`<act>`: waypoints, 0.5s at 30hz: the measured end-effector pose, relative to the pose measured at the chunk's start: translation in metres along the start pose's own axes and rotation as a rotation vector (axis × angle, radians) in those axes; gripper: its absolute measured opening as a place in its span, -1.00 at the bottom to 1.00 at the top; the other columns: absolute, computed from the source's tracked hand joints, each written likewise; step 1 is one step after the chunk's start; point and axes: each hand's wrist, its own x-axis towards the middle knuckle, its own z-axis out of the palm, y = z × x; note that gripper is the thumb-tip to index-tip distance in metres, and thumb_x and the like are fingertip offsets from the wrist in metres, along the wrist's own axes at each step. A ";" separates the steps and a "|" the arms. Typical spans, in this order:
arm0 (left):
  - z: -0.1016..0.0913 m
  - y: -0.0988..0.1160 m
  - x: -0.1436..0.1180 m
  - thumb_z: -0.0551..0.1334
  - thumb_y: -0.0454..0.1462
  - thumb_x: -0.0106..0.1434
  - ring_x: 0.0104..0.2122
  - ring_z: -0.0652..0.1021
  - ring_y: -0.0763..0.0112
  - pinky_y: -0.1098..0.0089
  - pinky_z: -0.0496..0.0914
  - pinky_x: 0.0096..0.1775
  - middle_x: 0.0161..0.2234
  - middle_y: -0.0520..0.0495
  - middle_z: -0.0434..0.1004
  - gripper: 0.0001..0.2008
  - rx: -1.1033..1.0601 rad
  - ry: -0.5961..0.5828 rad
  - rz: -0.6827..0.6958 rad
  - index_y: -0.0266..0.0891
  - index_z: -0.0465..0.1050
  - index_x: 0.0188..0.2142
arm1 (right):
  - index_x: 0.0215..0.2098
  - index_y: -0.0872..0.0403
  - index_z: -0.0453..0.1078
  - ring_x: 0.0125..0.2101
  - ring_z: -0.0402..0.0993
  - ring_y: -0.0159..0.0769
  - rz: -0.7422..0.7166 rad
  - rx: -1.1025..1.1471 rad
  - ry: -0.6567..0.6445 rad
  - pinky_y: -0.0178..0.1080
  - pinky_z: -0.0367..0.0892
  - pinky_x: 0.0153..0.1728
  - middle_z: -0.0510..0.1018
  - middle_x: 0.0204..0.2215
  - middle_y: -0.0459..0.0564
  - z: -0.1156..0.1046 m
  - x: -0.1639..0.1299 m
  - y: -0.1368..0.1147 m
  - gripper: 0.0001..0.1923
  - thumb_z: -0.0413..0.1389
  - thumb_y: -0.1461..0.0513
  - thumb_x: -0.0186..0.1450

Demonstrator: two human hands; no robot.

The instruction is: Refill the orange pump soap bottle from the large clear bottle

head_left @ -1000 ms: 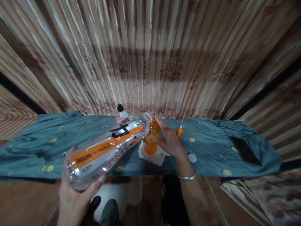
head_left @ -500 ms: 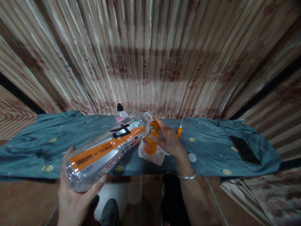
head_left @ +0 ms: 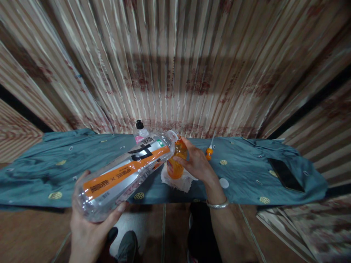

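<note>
My left hand grips the base of a large clear bottle with an orange and silver label. The bottle is tipped on its side, its open mouth against the top of a small orange bottle. My right hand wraps around that small orange bottle, which stands on a crumpled white tissue on the teal cloth. A silver bangle sits on my right wrist.
A small bottle with a black cap stands behind the large one. An orange-handled tool, a white cap and a dark phone lie on the cloth to the right. Pleated curtains hang behind. My feet are below.
Almost nothing has changed; the large bottle stays tipped against the orange bottle, with only a slight shift of my left hand.
</note>
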 end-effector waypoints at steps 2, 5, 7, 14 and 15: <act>-0.001 0.001 0.000 0.58 -0.01 -0.06 0.02 0.68 -0.07 0.04 0.61 0.03 0.17 -0.28 0.60 0.17 -0.008 -0.001 -0.008 -0.13 0.17 0.48 | 0.44 0.05 0.23 0.25 0.52 0.06 0.002 0.002 -0.003 0.11 0.42 0.25 0.57 0.24 0.20 0.000 0.000 0.000 -0.24 0.28 0.23 0.31; -0.001 0.001 0.001 0.58 0.01 -0.07 0.03 0.68 -0.08 0.04 0.61 0.04 0.18 -0.30 0.60 0.17 -0.032 -0.007 -0.032 -0.16 0.17 0.47 | 0.44 0.02 0.22 0.25 0.51 0.05 0.002 0.011 -0.004 0.12 0.42 0.25 0.57 0.24 0.18 0.000 0.000 0.000 -0.25 0.28 0.21 0.32; -0.001 0.001 0.001 0.59 0.01 -0.11 0.03 0.68 -0.08 0.05 0.61 0.04 0.18 -0.28 0.60 0.20 -0.049 0.011 -0.043 -0.14 0.18 0.47 | 0.44 0.02 0.22 0.25 0.51 0.06 0.001 0.014 -0.006 0.13 0.41 0.26 0.57 0.25 0.20 0.000 0.000 0.000 -0.25 0.28 0.20 0.32; 0.003 0.003 0.002 0.59 0.02 -0.13 0.13 0.62 -0.16 -0.04 0.51 0.17 0.26 -0.29 0.53 0.18 -0.034 0.026 -0.066 -0.12 0.23 0.45 | 0.43 0.05 0.24 0.24 0.52 0.09 0.036 -0.001 -0.003 0.15 0.42 0.25 0.57 0.24 0.22 0.000 0.001 0.000 -0.23 0.30 0.18 0.31; 0.003 0.005 0.003 0.61 0.01 -0.17 0.09 0.65 -0.15 -0.04 0.54 0.14 0.23 -0.28 0.56 0.19 -0.048 0.045 -0.071 -0.10 0.25 0.44 | 0.43 0.05 0.24 0.24 0.52 0.09 0.040 0.000 -0.003 0.15 0.42 0.25 0.57 0.24 0.23 0.000 0.001 -0.001 -0.23 0.31 0.18 0.31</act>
